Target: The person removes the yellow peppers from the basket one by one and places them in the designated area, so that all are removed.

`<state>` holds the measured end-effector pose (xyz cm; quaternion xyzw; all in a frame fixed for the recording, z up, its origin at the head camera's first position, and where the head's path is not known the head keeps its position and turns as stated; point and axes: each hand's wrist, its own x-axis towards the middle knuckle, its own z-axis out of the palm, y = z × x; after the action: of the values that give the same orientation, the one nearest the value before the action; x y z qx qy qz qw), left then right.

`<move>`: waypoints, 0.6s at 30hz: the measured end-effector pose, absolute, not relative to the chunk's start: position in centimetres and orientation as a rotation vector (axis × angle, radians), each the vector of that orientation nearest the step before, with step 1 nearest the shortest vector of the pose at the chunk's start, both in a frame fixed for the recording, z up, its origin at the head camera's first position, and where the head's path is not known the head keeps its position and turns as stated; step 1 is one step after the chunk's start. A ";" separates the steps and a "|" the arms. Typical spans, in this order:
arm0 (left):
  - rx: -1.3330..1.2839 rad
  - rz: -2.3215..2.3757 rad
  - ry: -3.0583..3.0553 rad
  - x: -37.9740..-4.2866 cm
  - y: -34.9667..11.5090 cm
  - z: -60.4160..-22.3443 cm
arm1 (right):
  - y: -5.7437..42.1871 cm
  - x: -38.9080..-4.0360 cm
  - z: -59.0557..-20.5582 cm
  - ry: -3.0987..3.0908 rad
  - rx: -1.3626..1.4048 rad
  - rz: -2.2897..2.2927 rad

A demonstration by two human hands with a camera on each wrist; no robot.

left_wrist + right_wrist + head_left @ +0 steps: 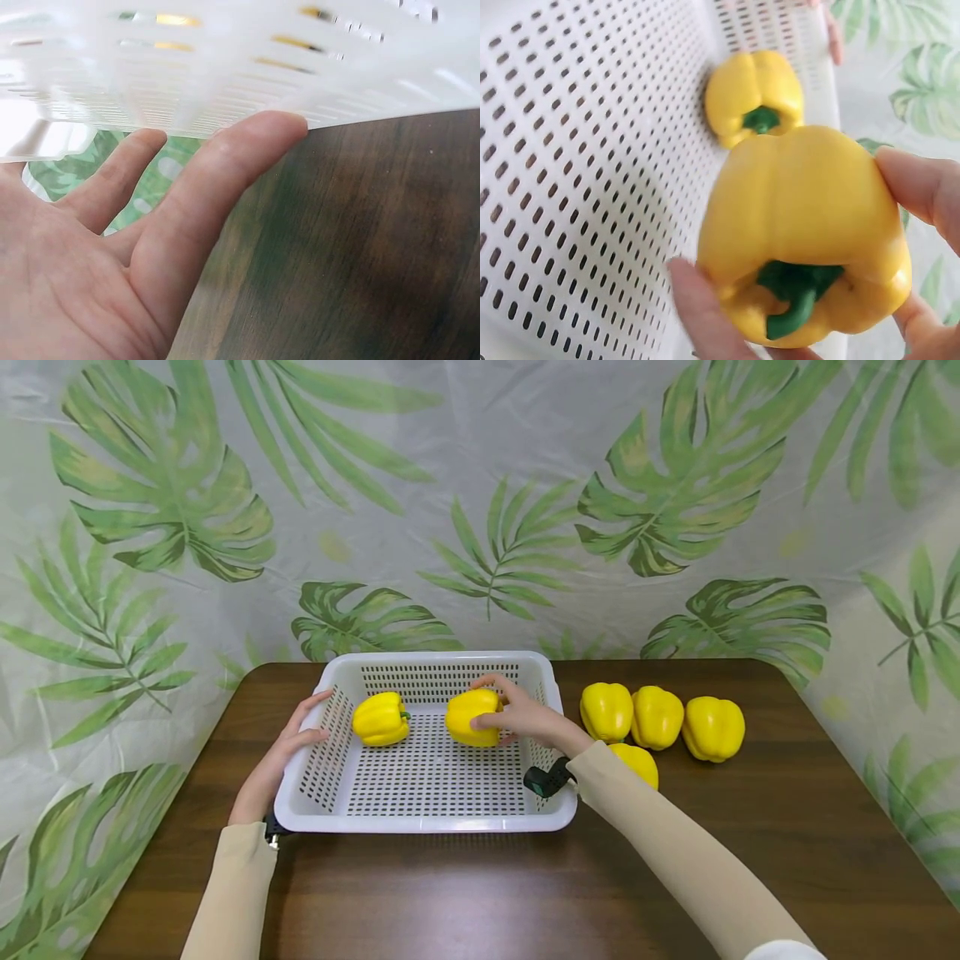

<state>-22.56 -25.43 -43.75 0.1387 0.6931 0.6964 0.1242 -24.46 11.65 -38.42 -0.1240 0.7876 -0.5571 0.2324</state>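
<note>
A yellow bell pepper point(472, 718) is gripped in my right hand point(525, 718), over the right half of a white plastic basket point(427, 823). In the right wrist view, thumb and fingers hold this pepper point(802, 202) from both sides, its green stem facing the camera. Further left, a second yellow bell pepper point(378, 720) lies on its side on the perforated floor, stem pointing right. At the basket's left rim, my left hand point(288, 743) rests with fingers and thumb extended. The left wrist view shows its thumb point(225, 172) against the slotted wall point(225, 82).
Several more yellow bell peppers point(657, 718) sit on the brown wooden table point(780, 827), right of the basket; the right forearm partly covers the nearest one point(637, 764). Behind the table hangs a leaf-patterned cloth point(525, 427).
</note>
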 end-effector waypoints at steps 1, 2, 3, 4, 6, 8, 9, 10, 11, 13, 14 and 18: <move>0.406 2.028 2.022 -22.6 -25.4 -43.8 | 11.7 -24.4 -38.3 2.151 -0.338 -1.550; 0.408 2.031 2.021 -22.6 -25.4 -43.8 | 11.8 -24.3 -38.2 2.141 -0.338 -1.567; 0.406 2.036 2.017 -22.6 -25.4 -43.8 | 11.9 -24.2 -38.1 2.136 -0.338 -1.577; 0.413 2.037 2.017 -22.6 -25.4 -43.8 | 12.0 -24.0 -37.9 2.127 -0.341 -1.585; 0.417 2.049 2.011 -22.6 -25.4 -43.8 | 12.3 -23.8 -37.7 2.116 -0.354 -1.589; 0.422 2.069 1.998 -22.7 -25.3 -43.8 | 12.5 -23.6 -37.5 2.104 -0.362 -1.593; 0.426 2.078 1.993 -22.7 -25.3 -43.8 | 12.7 -23.6 -37.4 2.098 -0.361 -1.594; 0.427 2.086 1.986 -22.7 -25.3 -43.8 | 12.8 -23.5 -37.3 2.088 -0.357 -1.600; 0.424 2.094 1.980 -22.7 -25.3 -43.8 | 13.0 -23.5 -37.3 2.086 -0.356 -1.603; 0.429 2.107 1.968 -22.7 -25.2 -43.8 | 13.2 -23.4 -37.2 2.067 -0.353 -1.620; 0.432 2.110 1.966 -22.7 -25.2 -43.8 | 13.4 -23.4 -37.1 2.056 -0.350 -1.631; 0.441 2.114 1.957 -22.7 -25.2 -43.8 | 13.9 -23.1 -36.8 2.037 -0.375 -1.671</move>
<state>-22.71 -25.23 -43.80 0.1503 0.6672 0.7206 0.1135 -23.13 13.91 -36.80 -0.1367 0.7436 -0.6098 0.2379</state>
